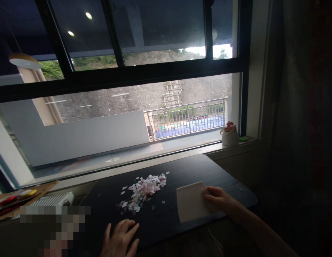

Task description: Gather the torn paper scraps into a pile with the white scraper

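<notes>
My right hand grips the right edge of a white flat panel with rounded corners, held at the right side of the dark table. Whether it is a tray or a sheet I cannot tell. Left of it lies a loose heap of small paper-like squares, mostly white with some pinkish ones, and a few single squares around its edges. My left hand is at the near edge of the table, just below the heap. Its fingers are spread and hold nothing.
A window sill runs along the table's far side. On its right end stands a white pot with a red top, beside a small green item. At left are a ridged white unit and cardboard with colourful items. The lower left is pixelated.
</notes>
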Demonstrator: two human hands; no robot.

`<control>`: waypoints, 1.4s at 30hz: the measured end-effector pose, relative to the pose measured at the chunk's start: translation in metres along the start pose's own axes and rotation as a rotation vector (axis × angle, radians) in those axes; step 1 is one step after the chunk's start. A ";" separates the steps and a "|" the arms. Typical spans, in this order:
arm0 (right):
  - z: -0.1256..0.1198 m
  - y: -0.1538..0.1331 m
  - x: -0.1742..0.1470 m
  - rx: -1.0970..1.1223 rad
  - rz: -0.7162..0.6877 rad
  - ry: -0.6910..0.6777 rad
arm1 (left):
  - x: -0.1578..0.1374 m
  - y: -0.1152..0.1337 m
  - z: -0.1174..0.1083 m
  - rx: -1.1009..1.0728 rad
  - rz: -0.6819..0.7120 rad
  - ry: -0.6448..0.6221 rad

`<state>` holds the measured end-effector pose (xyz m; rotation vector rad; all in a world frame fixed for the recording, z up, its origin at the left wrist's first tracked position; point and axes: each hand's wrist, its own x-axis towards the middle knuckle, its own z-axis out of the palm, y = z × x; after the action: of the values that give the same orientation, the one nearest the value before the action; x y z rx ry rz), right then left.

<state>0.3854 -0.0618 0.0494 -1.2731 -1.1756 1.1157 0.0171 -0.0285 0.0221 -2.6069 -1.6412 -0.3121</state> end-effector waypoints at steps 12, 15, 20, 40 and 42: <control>0.085 0.031 0.029 -0.195 -0.199 0.209 | -0.010 -0.008 0.010 -0.096 0.006 0.142; 0.098 0.036 0.026 -0.105 -0.184 0.122 | -0.016 -0.015 0.007 -0.120 -0.037 0.201; 0.095 0.034 0.045 -0.165 -0.181 0.169 | -0.029 -0.017 0.003 -0.104 -0.084 0.177; 0.086 0.028 0.033 -0.186 -0.043 -0.091 | -0.040 -0.001 -0.008 -0.085 -0.153 0.032; 0.089 0.029 0.031 -0.179 -0.026 -0.112 | -0.040 -0.001 -0.008 -0.077 -0.155 0.029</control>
<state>0.3008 -0.0226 0.0173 -1.3410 -1.3979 1.0935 -0.0019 -0.0649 0.0223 -2.5187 -1.8619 -0.4263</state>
